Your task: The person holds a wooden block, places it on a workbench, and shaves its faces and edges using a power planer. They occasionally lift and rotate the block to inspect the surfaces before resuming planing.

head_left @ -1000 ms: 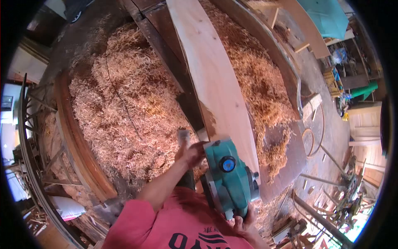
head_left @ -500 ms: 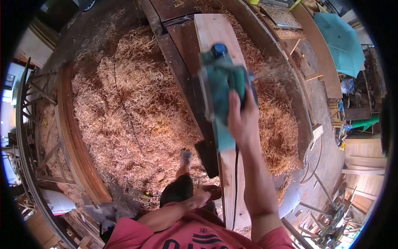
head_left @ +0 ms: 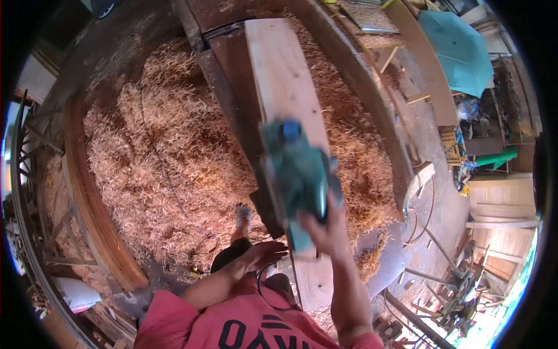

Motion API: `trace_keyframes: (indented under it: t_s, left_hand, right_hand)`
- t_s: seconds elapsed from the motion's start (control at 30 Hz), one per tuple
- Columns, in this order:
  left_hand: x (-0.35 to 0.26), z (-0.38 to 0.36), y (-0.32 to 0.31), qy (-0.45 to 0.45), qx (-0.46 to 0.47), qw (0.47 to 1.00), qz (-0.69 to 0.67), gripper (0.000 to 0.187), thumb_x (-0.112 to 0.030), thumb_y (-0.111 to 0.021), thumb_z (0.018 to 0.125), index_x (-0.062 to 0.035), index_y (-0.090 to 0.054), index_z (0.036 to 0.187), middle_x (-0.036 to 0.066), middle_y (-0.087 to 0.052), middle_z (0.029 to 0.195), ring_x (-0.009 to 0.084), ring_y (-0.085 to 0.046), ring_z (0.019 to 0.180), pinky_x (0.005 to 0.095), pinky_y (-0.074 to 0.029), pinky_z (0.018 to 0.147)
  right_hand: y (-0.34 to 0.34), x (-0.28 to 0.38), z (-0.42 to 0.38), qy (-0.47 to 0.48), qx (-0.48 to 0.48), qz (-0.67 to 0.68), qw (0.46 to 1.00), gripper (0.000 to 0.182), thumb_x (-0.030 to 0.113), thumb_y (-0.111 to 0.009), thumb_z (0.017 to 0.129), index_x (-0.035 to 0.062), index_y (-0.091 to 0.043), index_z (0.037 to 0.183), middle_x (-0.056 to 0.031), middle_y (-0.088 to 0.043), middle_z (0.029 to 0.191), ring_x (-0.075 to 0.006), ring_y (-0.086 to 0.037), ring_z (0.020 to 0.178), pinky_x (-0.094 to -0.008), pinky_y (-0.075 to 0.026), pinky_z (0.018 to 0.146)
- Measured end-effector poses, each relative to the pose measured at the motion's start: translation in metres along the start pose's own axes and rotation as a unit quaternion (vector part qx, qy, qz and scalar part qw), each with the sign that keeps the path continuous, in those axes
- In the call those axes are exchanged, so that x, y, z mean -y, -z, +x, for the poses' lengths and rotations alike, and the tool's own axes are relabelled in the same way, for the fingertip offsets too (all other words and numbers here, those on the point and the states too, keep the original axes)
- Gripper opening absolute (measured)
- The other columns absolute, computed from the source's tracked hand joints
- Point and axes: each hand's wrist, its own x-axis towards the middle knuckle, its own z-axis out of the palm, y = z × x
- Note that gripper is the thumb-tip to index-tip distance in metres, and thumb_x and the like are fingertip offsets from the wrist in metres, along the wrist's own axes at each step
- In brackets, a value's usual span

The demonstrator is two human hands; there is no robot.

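A green electric planer (head_left: 299,171) with a blue front knob lies over a long pale wooden board (head_left: 285,70), blurred by motion. My right hand (head_left: 325,230) is closed round its rear handle. Close to my body, left of the board's near end, my left hand (head_left: 264,255) has its fingers bent towards the board. A thin black power cord (head_left: 260,285) loops up to this hand and appears pinched in it. The board rests lengthwise along a dark wooden beam (head_left: 232,110), and its planed top shows a few small knots.
Deep wood shavings (head_left: 168,151) cover the floor on both sides of the board. A dark timber (head_left: 354,75) runs along the right, a brown beam (head_left: 93,203) along the left. Farther right are a teal umbrella (head_left: 456,52), wooden panels (head_left: 500,200) and scrap sticks (head_left: 453,302).
The planer has come back along the board towards my body with my right hand on it. My left hand has shifted left and up, and the cord now loops beside it, off the board.
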Motion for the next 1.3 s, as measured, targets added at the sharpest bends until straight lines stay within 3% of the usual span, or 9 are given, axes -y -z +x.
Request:
trace_keyframes:
  t_s: [0.23, 0.37, 0.53, 0.63, 0.8, 0.93, 1.1, 1.13, 1.3]
  left_hand:
    - [0.04, -0.024, -0.024, 0.072, -0.084, 0.973, 0.202, 0.04, -0.021, -0.046, 0.106, -0.0008, -0.049, 0.14, 0.014, -0.051, 0.146, 0.0261, -0.049, 0.135, 0.0383, -0.04, 0.114]
    - [0.124, -0.033, -0.022, 0.051, 0.104, 0.958, 0.264, 0.048, -0.014, -0.065, 0.096, -0.0012, -0.047, 0.138, 0.011, -0.049, 0.148, 0.0229, -0.049, 0.135, 0.0376, -0.039, 0.115]
    - [0.201, 0.013, 0.009, -0.117, 0.117, 0.764, 0.624, 0.049, -0.022, -0.071, 0.094, -0.0025, -0.056, 0.136, 0.007, -0.066, 0.115, 0.0201, -0.064, 0.1, 0.0361, -0.052, 0.084]
    - [0.22, 0.012, -0.051, -0.168, -0.035, 0.974, 0.147, 0.042, -0.02, -0.071, 0.093, -0.0032, -0.06, 0.131, 0.004, -0.068, 0.101, 0.0176, -0.064, 0.087, 0.0373, -0.053, 0.074]
    - [0.216, -0.028, -0.017, -0.23, -0.131, 0.949, 0.168, 0.046, -0.018, -0.076, 0.089, -0.0013, -0.062, 0.129, 0.008, -0.067, 0.123, 0.0189, -0.067, 0.107, 0.0306, -0.056, 0.089]
    - [0.185, -0.175, -0.039, -0.289, -0.246, 0.881, 0.281, 0.062, -0.018, -0.082, 0.082, 0.0062, -0.055, 0.132, 0.015, -0.067, 0.12, 0.0225, -0.068, 0.102, 0.0352, -0.055, 0.091]
    - [0.178, -0.312, -0.065, -0.109, -0.455, 0.615, 0.635, 0.076, -0.029, -0.089, 0.068, 0.0026, -0.057, 0.129, 0.022, -0.069, 0.114, 0.0333, -0.069, 0.102, 0.0391, -0.056, 0.087]
    - [0.176, -0.323, -0.068, 0.008, -0.483, 0.538, 0.691, 0.082, -0.03, -0.089, 0.065, 0.002, -0.055, 0.132, 0.024, -0.068, 0.114, 0.0377, -0.068, 0.103, 0.0418, -0.056, 0.088]
    - [0.215, -0.347, -0.016, -0.128, -0.641, 0.476, 0.589, 0.087, -0.028, -0.09, 0.061, -0.0015, -0.049, 0.133, 0.025, -0.065, 0.116, 0.0441, -0.063, 0.109, 0.0486, -0.052, 0.093]
  right_hand:
    - [0.075, -0.037, -0.223, -0.16, 0.074, 0.071, 0.982, 0.04, 0.011, -0.077, 0.078, -0.0009, -0.064, 0.114, -0.0116, -0.07, 0.088, -0.0162, -0.064, 0.081, -0.034, -0.053, 0.076]
    - [0.14, -0.073, -0.307, -0.231, 0.041, 0.134, 0.963, 0.04, 0.004, -0.07, 0.076, 0.0003, -0.066, 0.115, -0.0041, -0.07, 0.09, -0.0122, -0.063, 0.08, -0.0297, -0.052, 0.075]
    - [0.206, -0.087, -0.34, -0.197, -0.007, 0.093, 0.976, 0.038, -0.001, -0.065, 0.074, -0.0003, -0.067, 0.112, -0.0004, -0.068, 0.09, -0.0072, -0.06, 0.077, -0.0255, -0.05, 0.071]
    - [0.225, -0.136, -0.329, -0.098, -0.058, 0.035, 0.993, 0.03, 0.001, -0.064, 0.076, 0.0003, -0.068, 0.105, -0.0009, -0.063, 0.079, -0.0091, -0.059, 0.062, -0.0267, -0.053, 0.059]
    - [0.245, -0.191, -0.266, -0.072, -0.079, 0.116, 0.987, 0.029, 0.001, -0.063, 0.075, -0.0007, -0.069, 0.103, -0.0026, -0.066, 0.085, -0.0107, -0.061, 0.066, -0.0266, -0.052, 0.059]
    - [0.236, -0.205, -0.219, -0.058, -0.083, 0.16, 0.982, 0.04, -0.004, -0.06, 0.073, 0.0011, -0.064, 0.113, -0.0051, -0.067, 0.09, -0.0116, -0.06, 0.063, -0.0265, -0.051, 0.056]
    - [0.24, -0.223, -0.191, -0.075, -0.071, 0.135, 0.985, 0.057, -0.002, -0.071, 0.074, 0.0037, -0.057, 0.129, -0.007, -0.069, 0.095, -0.0148, -0.064, 0.072, -0.0286, -0.055, 0.062]
    - [0.245, -0.223, -0.19, -0.049, -0.073, 0.071, 0.994, 0.058, 0.003, -0.076, 0.073, 0.0035, -0.058, 0.129, -0.0079, -0.069, 0.097, -0.0186, -0.065, 0.078, -0.0314, -0.055, 0.068]
    - [0.249, -0.107, -0.157, 0.09, -0.173, -0.29, 0.937, 0.086, 0.015, -0.088, 0.068, 0.0071, -0.047, 0.144, -0.0155, -0.061, 0.13, -0.0347, -0.056, 0.123, -0.043, -0.046, 0.104]
